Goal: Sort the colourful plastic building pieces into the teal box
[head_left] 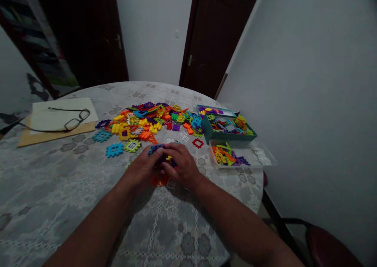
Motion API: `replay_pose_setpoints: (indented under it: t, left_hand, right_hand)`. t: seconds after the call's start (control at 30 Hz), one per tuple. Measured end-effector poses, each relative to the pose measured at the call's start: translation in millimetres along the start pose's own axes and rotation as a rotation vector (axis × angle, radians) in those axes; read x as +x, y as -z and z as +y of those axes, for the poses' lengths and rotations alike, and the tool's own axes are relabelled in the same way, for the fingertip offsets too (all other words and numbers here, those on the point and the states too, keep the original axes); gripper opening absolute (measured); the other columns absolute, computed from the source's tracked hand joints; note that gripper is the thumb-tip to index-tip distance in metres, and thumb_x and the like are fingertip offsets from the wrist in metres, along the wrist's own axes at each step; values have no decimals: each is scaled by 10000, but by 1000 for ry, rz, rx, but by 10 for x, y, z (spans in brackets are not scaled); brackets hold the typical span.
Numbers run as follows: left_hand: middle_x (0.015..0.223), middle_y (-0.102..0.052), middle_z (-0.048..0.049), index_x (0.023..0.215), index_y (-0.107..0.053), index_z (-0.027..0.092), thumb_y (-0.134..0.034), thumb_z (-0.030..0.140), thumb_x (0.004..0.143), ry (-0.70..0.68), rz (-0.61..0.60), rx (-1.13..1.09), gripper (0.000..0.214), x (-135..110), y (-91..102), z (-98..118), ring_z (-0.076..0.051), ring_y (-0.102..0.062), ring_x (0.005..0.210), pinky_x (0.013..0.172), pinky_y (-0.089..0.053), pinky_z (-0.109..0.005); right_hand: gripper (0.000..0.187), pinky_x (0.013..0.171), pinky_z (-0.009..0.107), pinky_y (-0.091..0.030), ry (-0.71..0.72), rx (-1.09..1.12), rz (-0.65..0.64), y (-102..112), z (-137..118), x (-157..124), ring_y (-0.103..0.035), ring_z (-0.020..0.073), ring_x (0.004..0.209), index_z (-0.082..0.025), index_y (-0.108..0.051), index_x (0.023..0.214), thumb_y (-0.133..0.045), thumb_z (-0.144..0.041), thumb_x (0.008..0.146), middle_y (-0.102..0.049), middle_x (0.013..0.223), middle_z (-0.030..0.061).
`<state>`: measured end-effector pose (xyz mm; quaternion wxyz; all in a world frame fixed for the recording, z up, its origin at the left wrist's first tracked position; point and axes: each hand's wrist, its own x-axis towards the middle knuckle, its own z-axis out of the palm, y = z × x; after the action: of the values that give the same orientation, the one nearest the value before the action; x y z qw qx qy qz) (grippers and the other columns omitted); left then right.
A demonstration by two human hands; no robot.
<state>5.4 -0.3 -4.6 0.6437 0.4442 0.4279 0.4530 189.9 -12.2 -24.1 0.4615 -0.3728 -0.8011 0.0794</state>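
My left hand (143, 168) and my right hand (183, 165) meet over the table, fingers closed together round a small cluster of interlocking plastic pieces (163, 157), purple and blue with a bit of yellow. An orange piece (159, 179) lies flat on the cloth under my hands. Just beyond them spreads a pile of colourful building pieces (153, 119). Blue pieces (114, 150) and a green one (132, 145) lie flat to the left of my hands.
A teal box (209, 135) with more pieces stands at the right, a clear lid (259, 157) with several pieces in front of it. Glasses (77, 119) rest on papers (47, 117) at the left. A chair (330, 247) stands at lower right; doors and wall lie behind the round table (59, 188).
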Motion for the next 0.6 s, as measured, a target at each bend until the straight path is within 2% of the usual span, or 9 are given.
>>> replay_pose_setpoints:
  t: [0.07, 0.13, 0.2, 0.27, 0.43, 0.6]
  left_hand:
    - [987, -784, -88, 1155, -695, 213, -796, 664, 872, -21, 50, 150, 542, -22, -4, 40, -259, -765, 864, 690, -618, -336]
    - [987, -795, -88, 1172, -696, 217, -752, 696, 885, -27, 72, 227, 561, -47, -23, 74, -285, -778, 885, 723, -624, -364]
    - [973, -801, -79, 1221, -677, 226, -732, 707, 887, -22, 78, 219, 588, -65, -53, 83, -289, -786, 868, 743, -629, -385]
    - [953, -803, -65, 1275, -647, 245, -740, 708, 870, -20, 87, 175, 621, -75, -81, 70, -285, -790, 846, 757, -633, -402]
    - [1000, -815, -63, 1282, -636, 287, -725, 700, 866, -25, 75, 260, 593, -93, -103, 34, -324, -798, 949, 827, -636, -432]
    - [1111, -805, -59, 1286, -589, 300, -675, 700, 903, -75, 21, 361, 560, -83, -86, 17, -329, -784, 1042, 891, -630, -429]
  right_hand:
    - [543, 1204, 497, -497, -65, 68, 19, 10, -48, 8, -591, 284, 1389, -276, -592, 1488, -731, -287, 963, -622, 1483, 131]
    - [667, 1176, 488, -520, -224, 176, 56, 18, -96, 8, -623, 280, 1350, -285, -515, 1566, -749, -314, 942, -611, 1509, 123]
    - [651, 1102, 461, -568, -414, 305, 67, 18, -126, 3, -685, 260, 1233, -285, -520, 1563, -743, -352, 954, -664, 1430, 102]
    - [548, 1035, 434, -597, -550, 431, 50, 4, -129, -5, -718, 239, 1126, -281, -592, 1494, -726, -380, 972, -716, 1305, 71]
    - [478, 1013, 418, -601, -663, 642, 79, -45, -65, -2, -717, 230, 1072, -264, -664, 1340, -800, -394, 901, -738, 1171, 38]
    - [434, 939, 391, -611, -704, 801, 40, -22, -56, 29, -712, 214, 994, -269, -596, 1187, -833, -397, 847, -720, 1090, 5]
